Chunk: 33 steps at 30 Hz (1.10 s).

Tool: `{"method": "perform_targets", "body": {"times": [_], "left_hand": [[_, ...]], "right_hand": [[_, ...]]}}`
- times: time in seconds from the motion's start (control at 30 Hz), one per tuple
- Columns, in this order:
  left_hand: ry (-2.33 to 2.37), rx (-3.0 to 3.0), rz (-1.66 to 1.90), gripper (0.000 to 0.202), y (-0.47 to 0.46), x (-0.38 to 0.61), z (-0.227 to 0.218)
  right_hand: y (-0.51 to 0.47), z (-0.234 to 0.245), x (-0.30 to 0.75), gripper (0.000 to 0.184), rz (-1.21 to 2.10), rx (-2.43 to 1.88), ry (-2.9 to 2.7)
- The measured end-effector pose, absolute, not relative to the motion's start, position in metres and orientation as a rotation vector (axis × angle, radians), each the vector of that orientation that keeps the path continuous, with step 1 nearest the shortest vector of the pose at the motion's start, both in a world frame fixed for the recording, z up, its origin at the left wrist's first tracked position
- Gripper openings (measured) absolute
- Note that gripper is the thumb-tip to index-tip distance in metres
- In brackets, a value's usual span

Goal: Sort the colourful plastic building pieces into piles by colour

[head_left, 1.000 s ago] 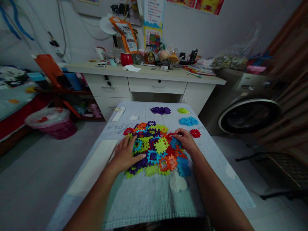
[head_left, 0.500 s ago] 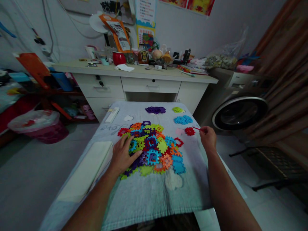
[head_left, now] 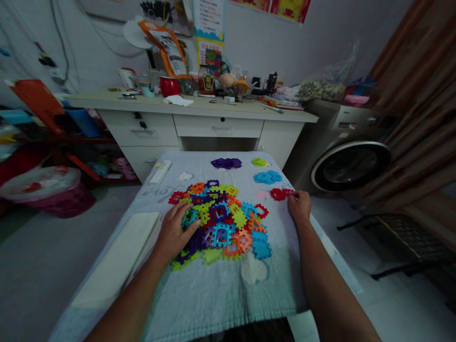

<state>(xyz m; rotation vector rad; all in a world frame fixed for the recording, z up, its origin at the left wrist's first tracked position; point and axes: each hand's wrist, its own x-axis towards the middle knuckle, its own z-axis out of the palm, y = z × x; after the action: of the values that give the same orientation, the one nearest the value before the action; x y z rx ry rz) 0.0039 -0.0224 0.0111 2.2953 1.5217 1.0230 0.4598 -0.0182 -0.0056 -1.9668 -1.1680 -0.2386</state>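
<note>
A heap of flat, notched plastic tiles (head_left: pixel 223 223) in mixed colours lies on a pale cloth-covered table (head_left: pixel 228 289). My left hand (head_left: pixel 175 231) rests flat on the heap's left side, fingers spread. My right hand (head_left: pixel 299 205) sits at the table's right edge, fingers curled at a small pile of red tiles (head_left: pixel 280 194); whether it still grips a tile is hidden. Beyond lie sorted piles: purple tiles (head_left: pixel 226 163), green tiles (head_left: pixel 260 162) and light blue tiles (head_left: pixel 268 177).
A white desk (head_left: pixel 199 118) crowded with cups and bottles stands behind the table. A washing machine (head_left: pixel 351 156) is at the right, a chair (head_left: pixel 402 242) near it, a pink lined bin (head_left: pixel 42 190) at the left. A white remote-like bar (head_left: pixel 160 172) lies on the cloth.
My right hand left the heap with a red tile, carried it right, and now sits lower at the red pile, which looks larger. My left hand stayed on the heap.
</note>
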Motion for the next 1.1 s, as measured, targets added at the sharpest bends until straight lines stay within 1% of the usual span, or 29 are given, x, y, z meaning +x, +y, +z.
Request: {"method": "perform_targets", "body": {"times": [0.1, 0.17, 0.27, 0.4, 0.5, 0.63, 0.7, 0.73, 0.83, 0.9, 1.1], "left_hand": [[1.528, 2.302, 1.016, 0.049, -0.022, 0.002, 0.011], [1.53, 2.31, 1.013, 0.047, -0.021, 0.002, 0.011], [1.553, 2.328, 1.029, 0.045, -0.021, 0.001, 0.014], [1.57, 2.373, 1.047, 0.044, -0.022, 0.001, 0.018], [1.585, 2.398, 1.029, 0.043, -0.023, 0.001, 0.018], [1.583, 2.429, 1.02, 0.043, -0.023, 0.001, 0.017], [1.583, 2.439, 1.02, 0.042, -0.023, 0.001, 0.016], [1.581, 2.444, 1.02, 0.042, -0.023, 0.002, 0.016], [1.572, 2.458, 1.029, 0.041, -0.023, 0.002, 0.016], [1.574, 2.464, 1.026, 0.041, -0.023, 0.002, 0.016], [1.593, 2.449, 1.023, 0.04, -0.023, 0.003, 0.019]], "right_hand": [[-0.017, -0.007, 0.458, 0.016, -0.251, -2.078, -1.217], [-0.017, -0.006, 0.455, 0.023, -0.264, -2.129, -1.245], [-0.016, -0.006, 0.449, 0.034, -0.243, -2.11, -1.38], [-0.015, -0.007, 0.443, 0.039, -0.197, -2.078, -1.555], [-0.014, -0.005, 0.44, 0.037, -0.147, -2.053, -1.647], [-0.016, 0.0, 0.437, 0.022, -0.065, -2.004, -1.698], [-0.017, 0.002, 0.436, 0.019, -0.05, -1.995, -1.677], [-0.017, 0.002, 0.435, 0.021, -0.066, -1.999, -1.653], [-0.017, 0.001, 0.435, 0.041, -0.167, -2.02, -1.573], [-0.017, -0.001, 0.436, 0.05, -0.194, -2.033, -1.56], [-0.019, 0.0, 0.437, 0.046, -0.076, -2.111, -1.565]]}}
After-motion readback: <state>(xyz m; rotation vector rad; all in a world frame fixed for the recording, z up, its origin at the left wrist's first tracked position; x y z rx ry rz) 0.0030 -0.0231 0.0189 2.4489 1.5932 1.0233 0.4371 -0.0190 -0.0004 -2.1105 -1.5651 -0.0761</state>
